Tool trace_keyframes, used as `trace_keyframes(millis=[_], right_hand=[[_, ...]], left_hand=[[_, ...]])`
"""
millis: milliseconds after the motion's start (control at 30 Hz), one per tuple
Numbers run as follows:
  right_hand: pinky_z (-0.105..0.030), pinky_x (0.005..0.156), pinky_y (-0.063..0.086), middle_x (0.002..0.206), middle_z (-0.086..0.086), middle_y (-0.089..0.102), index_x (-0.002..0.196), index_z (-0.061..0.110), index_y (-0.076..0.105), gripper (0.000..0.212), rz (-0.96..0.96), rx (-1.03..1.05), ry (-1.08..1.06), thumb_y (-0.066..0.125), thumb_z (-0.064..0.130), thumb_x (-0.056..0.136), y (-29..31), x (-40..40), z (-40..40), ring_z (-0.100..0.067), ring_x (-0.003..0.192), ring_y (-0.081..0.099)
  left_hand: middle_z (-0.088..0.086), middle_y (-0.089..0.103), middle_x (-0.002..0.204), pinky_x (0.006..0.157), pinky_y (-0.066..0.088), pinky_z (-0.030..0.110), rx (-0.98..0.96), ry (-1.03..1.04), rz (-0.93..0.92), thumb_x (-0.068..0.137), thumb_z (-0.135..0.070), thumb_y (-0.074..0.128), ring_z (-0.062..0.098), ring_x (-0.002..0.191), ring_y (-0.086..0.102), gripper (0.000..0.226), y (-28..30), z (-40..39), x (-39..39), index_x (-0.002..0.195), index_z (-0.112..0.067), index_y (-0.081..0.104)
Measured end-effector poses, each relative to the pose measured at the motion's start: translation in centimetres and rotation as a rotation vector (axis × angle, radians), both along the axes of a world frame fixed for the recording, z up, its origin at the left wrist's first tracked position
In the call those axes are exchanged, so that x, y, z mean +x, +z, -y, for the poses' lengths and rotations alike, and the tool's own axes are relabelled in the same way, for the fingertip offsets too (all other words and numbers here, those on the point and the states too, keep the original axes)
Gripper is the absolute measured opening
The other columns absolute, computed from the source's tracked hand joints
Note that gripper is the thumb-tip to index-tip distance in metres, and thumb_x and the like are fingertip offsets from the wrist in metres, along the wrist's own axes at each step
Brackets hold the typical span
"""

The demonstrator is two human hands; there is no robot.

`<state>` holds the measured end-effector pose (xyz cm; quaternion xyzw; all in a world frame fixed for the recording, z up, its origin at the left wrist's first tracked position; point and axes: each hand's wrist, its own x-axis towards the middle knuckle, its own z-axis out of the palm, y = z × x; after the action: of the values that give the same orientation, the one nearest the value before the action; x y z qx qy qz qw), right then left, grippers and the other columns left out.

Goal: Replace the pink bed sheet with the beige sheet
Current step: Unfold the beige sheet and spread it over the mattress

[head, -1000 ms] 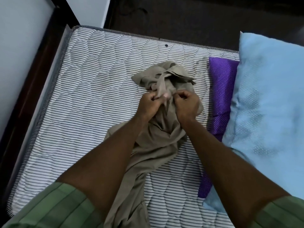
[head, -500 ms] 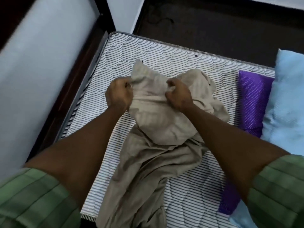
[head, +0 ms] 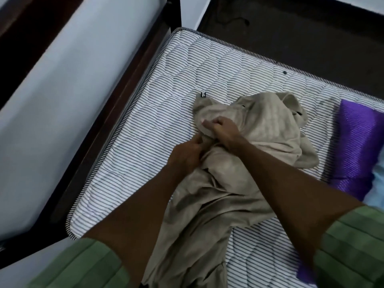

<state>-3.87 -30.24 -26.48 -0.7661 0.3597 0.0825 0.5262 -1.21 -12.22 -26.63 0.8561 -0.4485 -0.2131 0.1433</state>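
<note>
Here, both hands, left hand [head: 188, 154] and right hand [head: 223, 129], pinch the bunched beige sheet [head: 259, 129].

Bare mattress [head: 158, 129], white quilted ticking with thin dark stripes, set in a dark wooden bed frame [head: 116, 113]. Lying directly on it: 1 crumpled beige sheet [head: 270, 129], bunched mid-mattress and trailing toward the near edge; 1 purple pillow [head: 357, 142] along the right side, just beside the sheet
</note>
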Motion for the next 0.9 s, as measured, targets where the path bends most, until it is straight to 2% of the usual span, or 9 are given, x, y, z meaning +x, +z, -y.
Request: trace_keyframes(millis=[133, 233, 300, 400, 467, 567, 633, 767, 900], right_hand=[[-0.032, 0.070, 0.051, 0.075, 0.004, 0.067, 0.072, 0.018, 0.064, 0.011, -0.037, -0.228, -0.002, 0.064, 0.020, 0.082, -0.8, 0.3, -0.8, -0.016, 0.076, 0.062], [-0.032, 0.053, 0.046, 0.068, -0.003, 0.062, 0.089, 0.018, 0.058, 0.016, 0.161, 0.290, -0.639, 0.050, 0.004, 0.090, -0.8, 0.3, -0.6, -0.020, 0.060, 0.058], [-0.029, 0.049, 0.049, 0.069, -0.008, 0.060, 0.105, 0.014, 0.050, 0.021, 0.266, 0.624, -0.874, 0.046, -0.005, 0.096, -0.9, -0.2, -0.3, -0.019, 0.054, 0.059], [-0.034, 0.057, 0.057, 0.091, -0.016, 0.068, 0.113, 0.011, 0.055, 0.027, 0.080, 0.379, -0.593, 0.059, 0.000, 0.088, -1.2, -1.3, -0.4, -0.020, 0.061, 0.065], [-0.040, 0.081, 0.057, 0.118, -0.016, 0.063, 0.126, 0.015, 0.056, 0.051, 0.072, -0.133, -0.189, 0.066, 0.020, 0.076, -1.7, -1.9, -0.3, -0.023, 0.091, 0.065], [-0.047, 0.109, 0.037, 0.157, -0.005, 0.037, 0.154, 0.026, 0.036, 0.090, 0.094, -0.599, 0.287, 0.073, 0.036, 0.073, -1.3, -0.7, 0.4, -0.031, 0.135, 0.041], [-0.048, 0.115, 0.027, 0.156, -0.002, 0.043, 0.153, 0.032, 0.038, 0.088, 0.009, -0.678, 0.502, 0.072, 0.031, 0.072, -0.1, 0.7, 0.8, -0.030, 0.143, 0.034], [-0.034, 0.106, 0.036, 0.121, 0.002, 0.072, 0.119, 0.031, 0.071, 0.037, -0.226, -0.610, 0.870, 0.060, 0.046, 0.087, 1.3, 2.4, 2.4, -0.023, 0.119, 0.062], [-0.019, 0.082, 0.042, 0.110, 0.000, 0.076, 0.101, 0.020, 0.080, 0.024, -0.286, -0.456, 0.828, 0.061, 0.030, 0.091, 1.5, 2.4, 2.9, -0.019, 0.106, 0.067]], left_hand=[[-0.005, 0.043, 0.146, 0.071, 0.055, 0.042, 0.016, -0.049, -0.002, 0.091, -0.054, 0.042, 0.030, 0.098, 0.067, 0.059, -1.0, -0.1, -0.9, 0.149, -0.049, 0.033], [-0.005, 0.046, 0.139, 0.074, 0.054, 0.039, -0.021, -0.006, -0.014, 0.094, -0.033, 0.053, 0.027, 0.101, 0.065, 0.060, -1.5, -0.5, -0.9, 0.150, -0.045, 0.036], [-0.005, 0.052, 0.139, 0.084, 0.052, 0.037, -0.069, 0.100, -0.076, 0.095, -0.032, 0.054, 0.025, 0.113, 0.062, 0.054, -1.7, -0.6, -0.5, 0.147, -0.039, 0.043], [0.006, 0.072, 0.116, 0.083, 0.052, 0.036, -0.139, 0.415, -0.254, 0.095, -0.052, 0.050, 0.028, 0.108, 0.066, 0.044, -2.1, 0.4, 0.0, 0.124, -0.023, 0.067], [0.009, 0.073, 0.084, 0.070, 0.052, 0.035, -0.192, 0.671, -0.521, 0.089, -0.061, 0.060, 0.027, 0.085, 0.071, 0.053, -1.7, 1.3, 0.5, 0.090, -0.009, 0.073], [-0.002, 0.079, 0.085, 0.078, 0.062, 0.035, -0.259, 0.776, -0.977, 0.071, -0.045, 0.091, 0.014, 0.084, 0.076, 0.043, -0.2, 1.6, 1.9, 0.092, -0.009, 0.078], [-0.007, 0.078, 0.081, 0.074, 0.059, 0.028, -0.244, 0.626, -0.900, 0.065, -0.032, 0.097, 0.004, 0.078, 0.074, 0.037, 0.5, 0.7, 3.6, 0.092, -0.013, 0.080], [-0.001, 0.074, 0.074, 0.066, 0.052, 0.028, -0.220, 0.580, -0.267, 0.071, -0.034, 0.075, 0.018, 0.076, 0.072, 0.024, 0.5, -1.9, 7.6, 0.087, -0.017, 0.079], [-0.009, 0.071, 0.086, 0.072, 0.052, 0.032, -0.077, 0.648, 0.002, 0.074, -0.016, 0.064, 0.024, 0.092, 0.068, 0.020, 0.8, -3.3, 8.5, 0.082, -0.030, 0.076]])
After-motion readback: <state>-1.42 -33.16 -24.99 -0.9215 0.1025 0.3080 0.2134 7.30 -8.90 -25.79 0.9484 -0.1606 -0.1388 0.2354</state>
